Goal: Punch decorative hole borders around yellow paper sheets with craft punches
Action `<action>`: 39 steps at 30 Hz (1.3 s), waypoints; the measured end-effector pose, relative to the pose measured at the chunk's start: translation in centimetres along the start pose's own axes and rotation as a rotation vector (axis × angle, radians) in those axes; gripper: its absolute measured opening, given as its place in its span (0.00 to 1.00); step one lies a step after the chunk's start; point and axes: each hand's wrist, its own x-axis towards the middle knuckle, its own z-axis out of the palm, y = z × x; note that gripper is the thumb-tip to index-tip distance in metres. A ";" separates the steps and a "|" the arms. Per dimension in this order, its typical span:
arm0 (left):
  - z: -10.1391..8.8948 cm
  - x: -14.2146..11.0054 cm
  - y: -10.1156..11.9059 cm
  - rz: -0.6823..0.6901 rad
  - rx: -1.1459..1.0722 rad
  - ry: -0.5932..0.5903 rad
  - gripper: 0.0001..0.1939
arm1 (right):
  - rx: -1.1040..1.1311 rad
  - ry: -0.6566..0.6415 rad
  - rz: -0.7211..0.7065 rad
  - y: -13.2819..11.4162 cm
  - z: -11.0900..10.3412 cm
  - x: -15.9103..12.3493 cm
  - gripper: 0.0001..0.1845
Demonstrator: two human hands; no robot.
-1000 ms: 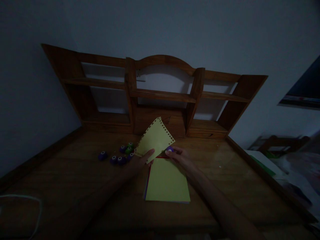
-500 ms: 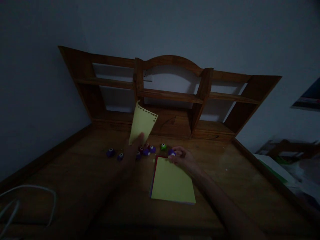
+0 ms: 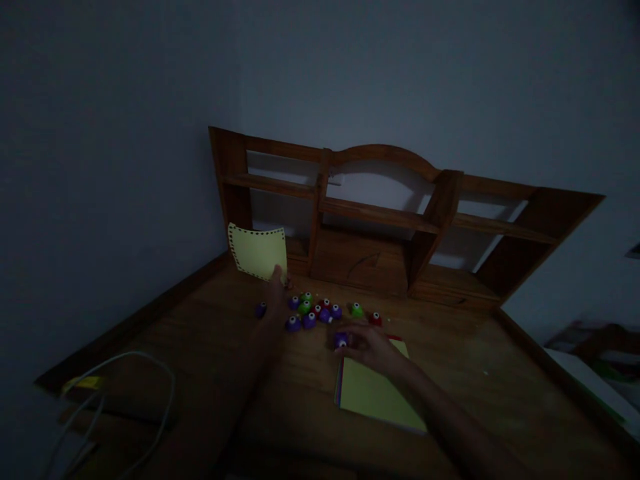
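My left hand (image 3: 278, 288) is closed on the corner of a yellow paper sheet (image 3: 257, 252), holding it up off the desk at the left. Small punched holes run along several edges of that sheet. Between the thumb and fingers of my right hand (image 3: 369, 343) is a purple craft punch (image 3: 341, 341). It is held just above the upper left part of a paper stack (image 3: 380, 395) with a yellow sheet on top. Several more craft punches (image 3: 309, 320), purple, green and red, stand grouped between my hands. A green punch (image 3: 357, 309) and a red punch (image 3: 375, 319) stand apart to the right.
A wooden shelf unit (image 3: 377, 215) stands along the back of the desk (image 3: 465, 373), against the wall. At the lower left a white cable (image 3: 170, 380) loops near a yellow item (image 3: 85, 384). White and green papers (image 3: 590, 383) lie beyond the right edge.
My left hand has carried the punched sheet left, away from the stack. My right hand keeps hold of the purple craft punch, now left of where it was over the stack. The view has turned left.
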 end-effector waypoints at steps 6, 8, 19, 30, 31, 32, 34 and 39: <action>-0.6 1.1 0.3 0.058 -0.010 0.068 0.20 | -0.143 -0.118 -0.079 -1.8 2.6 3.3 0.16; -0.7 1.0 0.3 0.063 0.001 0.081 0.20 | -0.174 -0.113 -0.084 -1.9 3.3 3.9 0.15; 0.0 -0.8 1.2 0.052 0.059 0.024 0.20 | -0.443 -0.032 0.006 -4.5 3.2 7.3 0.18; -0.3 -0.2 0.4 0.062 0.051 0.024 0.18 | -0.679 -0.241 0.160 -6.8 5.2 10.4 0.13; -0.4 -0.1 0.3 0.060 0.052 0.026 0.18 | -0.678 -0.247 0.152 -6.9 5.3 10.4 0.13; -0.4 -0.1 0.3 0.058 0.053 0.029 0.17 | -0.676 -0.252 0.143 -6.8 5.3 10.4 0.13; -0.4 0.0 0.3 0.050 0.058 0.035 0.17 | -0.671 -0.263 0.114 -6.6 5.4 10.3 0.14; -0.2 -0.2 0.4 0.010 0.049 0.044 0.18 | -0.688 -0.242 0.094 -5.8 5.6 9.7 0.17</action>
